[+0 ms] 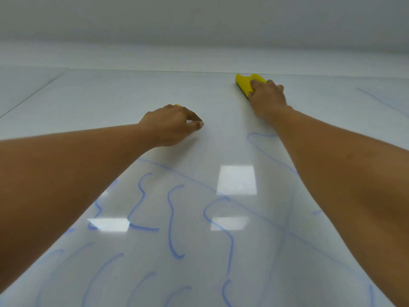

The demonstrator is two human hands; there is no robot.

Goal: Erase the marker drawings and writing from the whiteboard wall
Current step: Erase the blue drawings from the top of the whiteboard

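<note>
The glossy whiteboard wall (pixel 210 103) fills the view, seen from close and looking up along it. Blue marker squiggles (pixel 174 220) and long blue lines cover its lower part; the band near the top looks wiped. My right hand (pixel 266 97) holds a yellow eraser (pixel 244 84) against the board near its upper edge, fingers curled over it. My left hand (pixel 172 125) rests on the board lower and to the left, fingers loosely curled, holding nothing. It wears a gold ring.
A seam (pixel 33 95) between board panels runs diagonally at the far left. Faint blue lines (pixel 380 100) show at the far right. Bright ceiling-light reflections (pixel 236 180) sit on the board between my arms. A plain grey wall rises above the board's top edge.
</note>
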